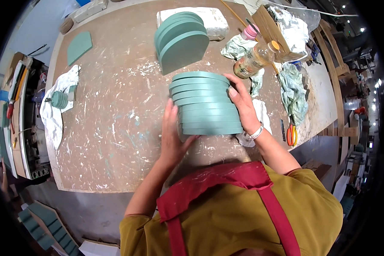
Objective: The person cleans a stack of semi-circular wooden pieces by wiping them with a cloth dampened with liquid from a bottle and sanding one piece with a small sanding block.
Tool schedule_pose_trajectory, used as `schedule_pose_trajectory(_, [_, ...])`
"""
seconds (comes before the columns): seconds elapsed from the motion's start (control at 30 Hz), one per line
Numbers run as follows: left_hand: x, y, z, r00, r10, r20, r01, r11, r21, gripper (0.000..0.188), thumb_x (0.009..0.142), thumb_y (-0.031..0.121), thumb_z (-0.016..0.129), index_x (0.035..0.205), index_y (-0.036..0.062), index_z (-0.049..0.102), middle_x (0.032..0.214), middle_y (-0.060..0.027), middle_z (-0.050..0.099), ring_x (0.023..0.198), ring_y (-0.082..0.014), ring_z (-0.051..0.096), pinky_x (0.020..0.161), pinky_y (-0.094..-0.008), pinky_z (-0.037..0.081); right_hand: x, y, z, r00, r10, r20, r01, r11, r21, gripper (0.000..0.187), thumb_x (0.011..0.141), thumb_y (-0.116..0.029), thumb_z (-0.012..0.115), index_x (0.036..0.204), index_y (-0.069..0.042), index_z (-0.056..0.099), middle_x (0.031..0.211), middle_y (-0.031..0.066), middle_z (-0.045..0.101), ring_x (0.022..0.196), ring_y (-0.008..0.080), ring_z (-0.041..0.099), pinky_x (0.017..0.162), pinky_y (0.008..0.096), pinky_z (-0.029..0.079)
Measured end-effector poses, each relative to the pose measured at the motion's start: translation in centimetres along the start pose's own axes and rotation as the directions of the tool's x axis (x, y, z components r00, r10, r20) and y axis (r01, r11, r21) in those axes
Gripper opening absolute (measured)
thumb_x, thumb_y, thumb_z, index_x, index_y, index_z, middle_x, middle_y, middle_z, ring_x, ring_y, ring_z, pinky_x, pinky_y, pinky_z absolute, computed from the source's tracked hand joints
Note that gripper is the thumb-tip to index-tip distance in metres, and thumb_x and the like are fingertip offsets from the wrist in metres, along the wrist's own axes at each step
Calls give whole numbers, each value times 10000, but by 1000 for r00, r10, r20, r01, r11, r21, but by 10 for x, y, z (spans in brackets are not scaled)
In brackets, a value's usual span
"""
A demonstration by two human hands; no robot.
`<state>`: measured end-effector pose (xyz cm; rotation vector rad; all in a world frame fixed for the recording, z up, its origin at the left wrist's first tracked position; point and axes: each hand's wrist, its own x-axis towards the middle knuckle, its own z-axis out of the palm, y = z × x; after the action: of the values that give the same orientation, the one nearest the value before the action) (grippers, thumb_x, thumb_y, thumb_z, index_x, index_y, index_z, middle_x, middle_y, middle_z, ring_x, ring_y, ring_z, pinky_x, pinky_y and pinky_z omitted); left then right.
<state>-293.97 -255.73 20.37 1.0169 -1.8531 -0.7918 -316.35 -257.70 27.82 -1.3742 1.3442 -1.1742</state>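
A stack of several green painted boards [207, 105] with curved edges is between my two hands, near the middle of the worktable [115, 162]. My left hand [171, 138] presses against its left side, with the thumb near the lower front edge. My right hand [242, 102] grips the right side, fingers along the upper right edge. Beyond the stack, several more green boards [185, 53] with rounded tops stand upright, leaning against a white wrapped block [215, 25]. A single green board [79, 48] lies flat at the far left.
White cloth [55, 119] on the left holds a small green ribbed piece [59, 100]. On the right are a bottle with an orange cap [256, 59], a pink-capped bottle [249, 32], stained rags [292, 91], orange-handled scissors [291, 135] and a wooden box [271, 32].
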Motion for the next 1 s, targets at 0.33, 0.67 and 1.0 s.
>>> schedule_pose_trajectory(0.33, [18, 35, -22, 992, 126, 28, -129, 979, 155, 744, 671, 135, 791, 1328, 26, 461, 1342, -195, 410, 1171, -334, 459, 876, -376, 457, 3, -2, -6, 997, -40, 61, 40, 999, -5, 575, 939, -352, 506, 1395, -37, 354, 1360, 124, 418, 1264, 223, 383, 1067, 331, 278])
schedule_pose_trajectory(0.67, [8, 34, -5, 991, 118, -56, -107, 978, 178, 673, 696, 121, 770, 1302, 26, 496, 1324, -182, 448, 1129, -339, 500, 875, -388, 463, 0, -8, -11, 986, 64, 153, -78, 993, 87, 694, 885, -289, 626, 1437, -53, 277, 1389, 127, 370, 1281, 228, 367, 1072, 360, 303])
schedule_pose_trajectory(1.0, [1, 38, -40, 961, 64, 268, -36, 994, -107, 677, 588, 27, 772, 1214, 48, 517, 1217, -135, 495, 1139, -331, 510, 958, -407, 441, 6, 2, -13, 992, 25, 125, -29, 999, 31, 700, 883, -335, 593, 1452, -82, 273, 1441, 121, 315, 1319, 237, 321, 1069, 389, 294])
